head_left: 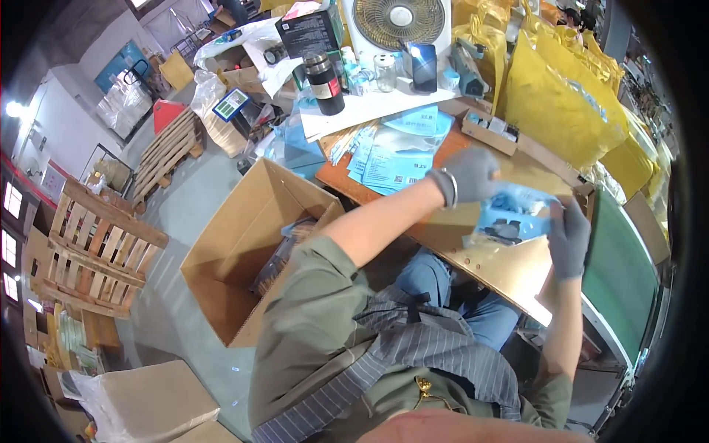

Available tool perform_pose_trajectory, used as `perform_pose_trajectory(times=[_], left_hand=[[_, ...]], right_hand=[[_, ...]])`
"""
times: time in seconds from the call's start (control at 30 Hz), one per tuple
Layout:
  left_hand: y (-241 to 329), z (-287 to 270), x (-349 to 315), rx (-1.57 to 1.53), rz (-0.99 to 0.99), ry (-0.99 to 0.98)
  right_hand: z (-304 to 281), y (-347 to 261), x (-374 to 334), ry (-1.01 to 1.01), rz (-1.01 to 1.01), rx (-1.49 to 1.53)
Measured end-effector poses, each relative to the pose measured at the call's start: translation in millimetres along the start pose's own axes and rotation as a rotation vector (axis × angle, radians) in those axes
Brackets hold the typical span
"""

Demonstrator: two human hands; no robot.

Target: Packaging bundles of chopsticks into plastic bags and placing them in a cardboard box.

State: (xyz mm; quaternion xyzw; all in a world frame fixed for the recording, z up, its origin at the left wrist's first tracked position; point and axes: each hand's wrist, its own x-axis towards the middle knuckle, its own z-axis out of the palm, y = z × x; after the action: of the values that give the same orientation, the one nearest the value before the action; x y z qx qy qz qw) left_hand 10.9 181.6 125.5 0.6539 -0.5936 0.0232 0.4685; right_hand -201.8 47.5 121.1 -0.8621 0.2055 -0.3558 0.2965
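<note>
Both of my hands wear grey gloves. Between them, above the workbench, is a blue and clear plastic pouch (530, 214) with dark shapes showing on or through its front. My right hand (569, 238) is closed on the pouch's right edge. At its upper left corner is my left hand (473, 174), fingers curled in and slightly blurred, apparently gripping that corner. Beside my left wrist, flat blue printed pouches (395, 159) lie in an overlapping pile on the bench.
An open cardboard box (229, 258) with packaged items stands left of the bench. Behind the pile, a white board (369, 111) holds a thermos (323, 85), a glass jar (385, 72), a phone (423, 68) and a fan (399, 22). Yellow sacks (561, 96) and a green surface (620, 258) lie rightward.
</note>
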Motion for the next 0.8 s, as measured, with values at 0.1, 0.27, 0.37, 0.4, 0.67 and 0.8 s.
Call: perform_pose_trajectory(times=[0.1,0.27,0.37,0.4,0.67,0.8], left_hand=[[-17.6,-1.8,3.6,0.416,-0.246,-0.633],[-35.8,-17.6,26.9,0.282,-0.195,-0.380],[-37.1,-21.0,18.5,-0.033,-0.255,-0.468],[-42.4,-23.0,11.3,-0.230,-0.284,-0.479],[-69.0,87.2,-124.6,-2.072,-0.523,-0.392],[-22.3,18.5,-121.8,-1.649,-0.522,-0.087]], right_hand=[[-5.4,20.5,31.0,-0.245,-0.037,-0.192],[1.1,25.0,61.9,-0.081,0.022,-0.197],[-8.3,31.9,57.3,-0.173,0.274,0.050],[-4.4,32.2,53.0,-0.138,0.199,0.063],[68.3,-84.5,-17.6,-0.270,-0.710,-0.082],[79.5,-109.2,-17.3,-0.276,-0.927,0.058]])
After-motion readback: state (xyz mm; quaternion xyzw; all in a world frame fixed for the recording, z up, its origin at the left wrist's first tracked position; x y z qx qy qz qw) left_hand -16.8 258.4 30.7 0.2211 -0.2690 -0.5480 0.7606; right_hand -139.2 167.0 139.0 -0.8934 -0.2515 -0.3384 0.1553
